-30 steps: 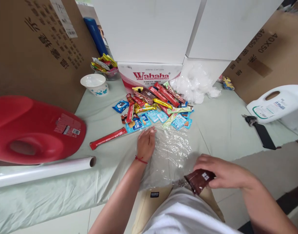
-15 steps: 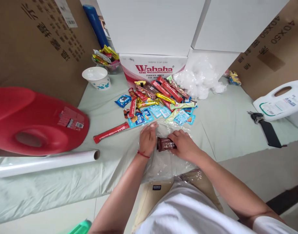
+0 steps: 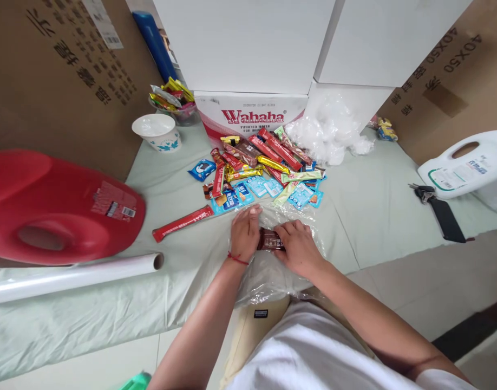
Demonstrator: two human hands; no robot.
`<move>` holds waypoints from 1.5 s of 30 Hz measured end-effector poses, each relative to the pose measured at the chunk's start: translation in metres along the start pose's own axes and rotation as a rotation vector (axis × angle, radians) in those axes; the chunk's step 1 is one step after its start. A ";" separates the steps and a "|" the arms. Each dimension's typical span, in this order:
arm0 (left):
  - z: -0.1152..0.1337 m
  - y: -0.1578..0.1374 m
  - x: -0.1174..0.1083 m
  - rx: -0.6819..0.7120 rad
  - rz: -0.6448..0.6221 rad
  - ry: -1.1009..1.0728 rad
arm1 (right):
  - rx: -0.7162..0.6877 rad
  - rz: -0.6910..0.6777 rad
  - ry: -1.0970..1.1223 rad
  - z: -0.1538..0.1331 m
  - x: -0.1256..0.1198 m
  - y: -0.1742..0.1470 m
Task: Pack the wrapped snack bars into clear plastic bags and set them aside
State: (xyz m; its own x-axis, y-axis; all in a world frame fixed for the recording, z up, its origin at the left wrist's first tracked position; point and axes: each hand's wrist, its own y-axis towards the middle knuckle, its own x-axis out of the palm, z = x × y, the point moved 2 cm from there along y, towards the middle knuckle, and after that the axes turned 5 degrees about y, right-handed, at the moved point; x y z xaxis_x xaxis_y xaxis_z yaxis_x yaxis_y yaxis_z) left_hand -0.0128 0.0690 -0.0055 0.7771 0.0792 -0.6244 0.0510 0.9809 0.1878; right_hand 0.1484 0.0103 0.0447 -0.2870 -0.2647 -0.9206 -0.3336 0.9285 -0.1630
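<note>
A small dark brown snack packet (image 3: pixel 270 239) lies on a sheet of clear plastic film (image 3: pixel 268 281) at the front of the table. My right hand (image 3: pixel 300 246) is closed over the packet's right end, fingers curled onto its top. On its other side, my left hand (image 3: pixel 245 233) rests on the film, thumb and fingers drawn together at the film's far part. Its edge touches or nearly touches the packet. Just beyond both hands lies a pile of wrapped snacks (image 3: pixel 268 157), red, gold, blue and pale green. One long red stick packet (image 3: pixel 182 222) lies apart at the left.
A red jug (image 3: pixel 65 216) and a film roll (image 3: pixel 73 277) lie at the left. Behind stand a paper cup (image 3: pixel 156 132), a tub of snacks (image 3: pixel 179 111), a Wahaha box (image 3: pixel 252 116) and clear plastic bundles (image 3: pixel 333 135). A white jug (image 3: pixel 468 162), keys and a black phone (image 3: pixel 447 219) are right.
My right hand has shifted left with the brown packet, bringing it up against my left hand. The left hand has hardly moved. The whole view has shifted slightly.
</note>
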 end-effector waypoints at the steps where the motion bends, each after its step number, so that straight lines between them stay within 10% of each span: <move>1: 0.000 0.000 0.000 -0.003 -0.002 0.000 | -0.013 -0.006 0.000 0.000 0.000 0.000; 12: 0.002 -0.001 0.000 -0.028 0.002 -0.023 | 0.018 -0.019 0.120 0.047 -0.017 -0.022; 23: 0.002 0.000 -0.002 -0.038 0.006 -0.050 | -0.131 -0.091 0.017 0.006 -0.024 -0.003; 45: 0.000 0.000 -0.002 -0.018 0.014 -0.025 | -0.131 -0.011 0.076 0.015 0.001 -0.012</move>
State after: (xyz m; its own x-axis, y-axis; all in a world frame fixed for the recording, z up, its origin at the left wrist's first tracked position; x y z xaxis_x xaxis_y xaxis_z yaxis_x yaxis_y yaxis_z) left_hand -0.0150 0.0687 -0.0043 0.7932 0.0889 -0.6025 0.0287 0.9827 0.1828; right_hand 0.1656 0.0030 0.0409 -0.3484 -0.2986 -0.8885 -0.4502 0.8847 -0.1208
